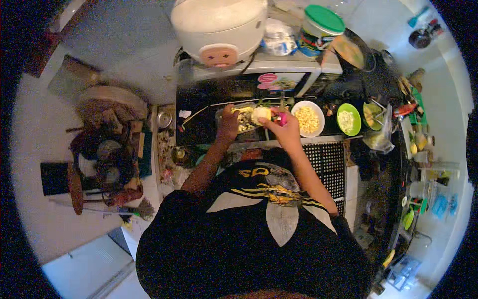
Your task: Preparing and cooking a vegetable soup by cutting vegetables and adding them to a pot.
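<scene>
My left hand (228,125) is at the left end of a clear rectangular container (220,114), its fingers curled over the rim. Small yellow pieces (245,119) lie inside. Over the container's right end, my right hand (286,129) holds a pale yellow chunk of food (262,115) between thumb and fingers. Something pink (282,119) shows against the same hand; its shape is too blurred to name. Right of this hand stands a white bowl (322,119) of chopped yellow pieces. Farther right is a green bowl (357,119) with paler shreds.
Behind the dark counter (199,132) stands a white appliance, likely a rice cooker (220,22), on a raised surface. A tub with a green lid (325,18) is beside it. Another bowl (372,116) and a plastic bag (381,140) lie at the right. A black perforated rack (325,168) hangs below.
</scene>
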The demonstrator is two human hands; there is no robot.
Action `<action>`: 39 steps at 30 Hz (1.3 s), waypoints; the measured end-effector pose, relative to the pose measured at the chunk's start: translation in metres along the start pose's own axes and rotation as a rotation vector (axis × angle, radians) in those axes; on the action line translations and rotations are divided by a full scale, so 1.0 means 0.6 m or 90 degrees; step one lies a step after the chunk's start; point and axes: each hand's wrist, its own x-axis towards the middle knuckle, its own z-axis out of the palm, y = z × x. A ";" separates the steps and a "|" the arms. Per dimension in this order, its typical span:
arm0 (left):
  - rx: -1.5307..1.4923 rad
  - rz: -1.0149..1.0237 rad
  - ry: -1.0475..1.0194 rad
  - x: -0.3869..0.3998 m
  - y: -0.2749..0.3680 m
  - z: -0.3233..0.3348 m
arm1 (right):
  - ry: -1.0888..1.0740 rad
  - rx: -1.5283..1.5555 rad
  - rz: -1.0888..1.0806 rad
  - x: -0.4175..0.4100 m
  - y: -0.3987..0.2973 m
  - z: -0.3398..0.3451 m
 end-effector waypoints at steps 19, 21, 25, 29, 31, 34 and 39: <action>-0.082 0.063 -0.074 0.011 -0.005 -0.051 | -0.022 -0.067 -0.063 -0.017 -0.005 0.014; -0.157 -0.008 -0.262 0.021 -0.016 -0.042 | -0.038 0.020 -0.036 -0.029 -0.034 0.019; -0.165 -0.061 -0.224 0.016 -0.001 -0.034 | -0.039 0.005 -0.018 -0.018 0.001 0.010; -0.109 -0.062 -0.262 0.011 -0.009 -0.024 | -0.020 -0.029 -0.020 -0.011 0.010 0.012; -0.095 -0.062 -0.271 0.014 -0.010 -0.023 | -0.036 -0.027 -0.008 -0.013 -0.002 0.010; -0.046 -0.065 -0.332 0.012 -0.006 -0.025 | -0.036 -0.075 -0.036 0.000 0.021 0.010; -0.028 -0.074 -0.262 0.002 0.004 -0.026 | -0.039 -0.052 -0.077 0.008 0.026 0.005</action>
